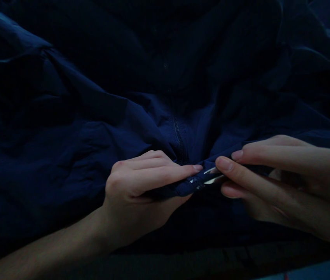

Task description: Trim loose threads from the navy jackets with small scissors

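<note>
Navy-blue cloth, a jacket by its look (pixel 95 105), spreads across the view with a zipper (pixel 177 130) running down its middle. My left hand (pixel 144 182) pinches the folded edge at the zipper's lower end between thumb and fingers. Small pale bits, perhaps thread ends (pixel 193 181), show on that edge. Over on the right, my right hand (pixel 272 179) is closed around thread snips (pixel 215 179). Their two shiny blade tips point left and lie at the pinched edge, close to my left fingertips. Most of the snips is hidden by my fingers.
The scene is very dark, and the cloth lies in loose folds and ridges (pixel 74 81). Along the bottom runs a dim surface edge (pixel 211 258). A bluish patch (pixel 322 270) shows at the bottom right corner.
</note>
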A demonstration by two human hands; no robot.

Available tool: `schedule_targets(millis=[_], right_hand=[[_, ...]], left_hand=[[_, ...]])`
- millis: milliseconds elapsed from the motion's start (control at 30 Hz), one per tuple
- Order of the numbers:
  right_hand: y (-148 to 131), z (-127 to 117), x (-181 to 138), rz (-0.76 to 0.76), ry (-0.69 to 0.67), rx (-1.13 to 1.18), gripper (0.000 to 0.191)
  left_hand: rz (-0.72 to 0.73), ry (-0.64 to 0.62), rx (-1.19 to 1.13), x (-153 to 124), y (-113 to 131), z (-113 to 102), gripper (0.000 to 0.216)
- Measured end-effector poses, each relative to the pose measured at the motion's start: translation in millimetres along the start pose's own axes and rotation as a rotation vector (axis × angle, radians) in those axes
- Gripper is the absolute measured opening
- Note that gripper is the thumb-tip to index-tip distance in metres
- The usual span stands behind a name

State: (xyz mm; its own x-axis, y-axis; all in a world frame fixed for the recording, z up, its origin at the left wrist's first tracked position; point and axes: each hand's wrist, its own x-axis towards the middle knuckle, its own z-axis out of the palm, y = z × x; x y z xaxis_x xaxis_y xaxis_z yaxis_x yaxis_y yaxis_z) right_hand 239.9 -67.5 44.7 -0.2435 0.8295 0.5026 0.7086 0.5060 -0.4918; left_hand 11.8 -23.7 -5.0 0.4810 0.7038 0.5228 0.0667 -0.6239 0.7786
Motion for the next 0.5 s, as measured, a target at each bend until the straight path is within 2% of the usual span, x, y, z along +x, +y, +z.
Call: schedule_targets(millis=[333,500], right_hand=[[-6.8,5.6,6.1,0.001,0.041,-0.048,0.025],[-1.3,4.6,4.3,-0.051,0.037,-0.091,0.029]], left_hand=[[0.029,0.004,-0.004,0.9,-0.1,-0.1,0.029],[0.014,-0.012,-0.012,1.3,1.7,-1.3,0.03]])
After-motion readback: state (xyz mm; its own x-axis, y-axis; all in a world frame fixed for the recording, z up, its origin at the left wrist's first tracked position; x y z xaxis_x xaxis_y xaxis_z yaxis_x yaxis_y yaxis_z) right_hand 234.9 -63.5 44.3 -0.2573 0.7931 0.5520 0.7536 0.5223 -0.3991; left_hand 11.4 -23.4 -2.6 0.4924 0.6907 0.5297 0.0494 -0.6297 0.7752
